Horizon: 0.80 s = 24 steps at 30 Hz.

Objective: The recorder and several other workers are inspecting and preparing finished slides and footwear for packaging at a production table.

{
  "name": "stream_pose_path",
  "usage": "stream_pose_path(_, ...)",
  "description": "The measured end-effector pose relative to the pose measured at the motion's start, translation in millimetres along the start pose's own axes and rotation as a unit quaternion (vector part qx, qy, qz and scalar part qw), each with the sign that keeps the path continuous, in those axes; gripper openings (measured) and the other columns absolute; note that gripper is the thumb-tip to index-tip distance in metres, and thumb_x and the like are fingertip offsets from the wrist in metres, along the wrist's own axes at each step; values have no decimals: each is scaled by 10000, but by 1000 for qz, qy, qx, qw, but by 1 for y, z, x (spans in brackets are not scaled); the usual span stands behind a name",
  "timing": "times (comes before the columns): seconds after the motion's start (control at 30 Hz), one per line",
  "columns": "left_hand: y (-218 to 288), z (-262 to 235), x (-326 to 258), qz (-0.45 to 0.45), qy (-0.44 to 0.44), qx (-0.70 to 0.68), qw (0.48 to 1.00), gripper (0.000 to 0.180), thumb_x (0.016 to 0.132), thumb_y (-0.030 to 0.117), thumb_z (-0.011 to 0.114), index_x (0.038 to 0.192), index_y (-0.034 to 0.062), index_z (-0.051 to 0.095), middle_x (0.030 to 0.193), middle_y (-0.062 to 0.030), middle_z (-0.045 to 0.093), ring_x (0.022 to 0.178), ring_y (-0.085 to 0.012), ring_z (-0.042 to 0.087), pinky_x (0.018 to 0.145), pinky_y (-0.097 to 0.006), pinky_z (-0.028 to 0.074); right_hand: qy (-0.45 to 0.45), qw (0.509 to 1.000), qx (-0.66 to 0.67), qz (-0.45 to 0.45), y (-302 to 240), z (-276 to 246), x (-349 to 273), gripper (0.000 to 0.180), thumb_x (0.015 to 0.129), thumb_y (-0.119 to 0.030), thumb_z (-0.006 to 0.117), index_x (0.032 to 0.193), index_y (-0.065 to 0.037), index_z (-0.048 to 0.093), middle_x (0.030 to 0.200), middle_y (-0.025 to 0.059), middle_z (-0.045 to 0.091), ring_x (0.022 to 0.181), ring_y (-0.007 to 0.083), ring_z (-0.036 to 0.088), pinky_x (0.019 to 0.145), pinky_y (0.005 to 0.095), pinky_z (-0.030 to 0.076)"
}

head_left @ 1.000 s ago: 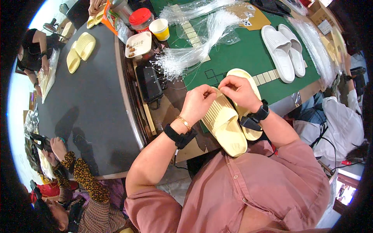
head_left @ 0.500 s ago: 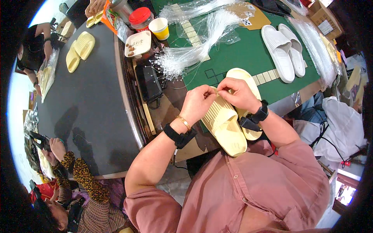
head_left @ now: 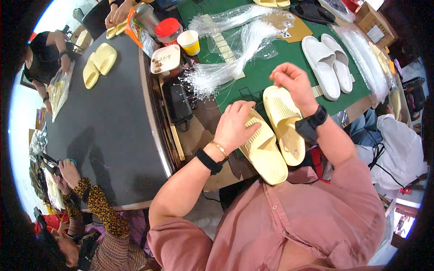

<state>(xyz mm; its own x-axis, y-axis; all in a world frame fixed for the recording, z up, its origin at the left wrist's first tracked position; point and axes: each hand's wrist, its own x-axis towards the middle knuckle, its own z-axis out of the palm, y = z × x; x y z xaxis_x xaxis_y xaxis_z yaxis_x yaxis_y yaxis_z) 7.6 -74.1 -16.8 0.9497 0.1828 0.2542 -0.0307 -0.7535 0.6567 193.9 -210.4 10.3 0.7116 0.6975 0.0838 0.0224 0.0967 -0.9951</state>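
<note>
A pair of pale yellow slides lies before me at the table's near edge. My left hand (head_left: 233, 127) is closed over the front part of the left yellow slide (head_left: 267, 159), its thumb on the ribbed strap. Beside it is the right yellow slide (head_left: 290, 135), its toe pointing away from me. My right hand (head_left: 296, 88) is lifted just over that slide's toe, fingers curled and pressed together; whether something thin is between them cannot be made out. A bundle of clear plastic strings with white ends (head_left: 204, 77) lies beyond my left hand.
White slides (head_left: 322, 63) rest at the right of the green table mat (head_left: 289, 52). A yellow cup (head_left: 188, 44), a red-lidded jar (head_left: 168, 30) and a dish (head_left: 165, 59) stand far left. Co-workers sit round the dark table (head_left: 122, 135), which holds another yellow pair (head_left: 98, 64).
My hands were together at the left slide's toe; they have parted. The right one moved up and right, the left one settled over the slide. The right slide has shifted slightly.
</note>
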Motion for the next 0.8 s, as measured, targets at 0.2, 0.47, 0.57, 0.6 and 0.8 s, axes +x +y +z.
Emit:
stream_pose_path(0.2,-1,-1,-2,-3,-21,24,999,529,784,250,696,1219,6,521,1164,-187,548,1076,-363,529,945,-423,436,96,975,-3,-199,-79,-46,26,125,920,-137,581,951,-28,634,880,40,651,768,90,555,695,230,436)
stream_pose_path(0.47,-1,0,-4,-13,-39,38,998,518,818,286,669,1222,1,516,1142,-184,561,1057,-355,532,934,-428,438,310,866,46,-391,-206,-119,-20,215,988,-114,451,1111,44,529,987,118,591,882,165,557,783,262,440)
stream_pose_path(0.57,-1,1,-4,-24,-41,44,998,513,819,282,670,1222,4,515,1143,-177,565,1055,-354,532,931,-427,438,160,893,159,-389,-225,-128,-57,187,985,-116,457,1082,35,508,815,58,478,661,116,398,605,238,357)
stream_pose_path(0.6,-1,1,-4,-23,-41,41,998,513,819,282,670,1222,4,515,1143,-177,565,1055,-354,532,931,-427,438,126,907,131,-381,-227,-128,-68,175,983,-117,461,1070,29,503,759,33,439,583,99,339,541,229,324)
stream_pose_path(0.8,-3,0,-4,-18,-39,35,998,488,824,266,667,1213,7,524,1135,-171,571,1056,-353,533,927,-427,439,-24,978,-198,62,-157,-84,-94,145,860,-140,550,981,-62,565,704,-91,432,584,2,350,501,174,249)
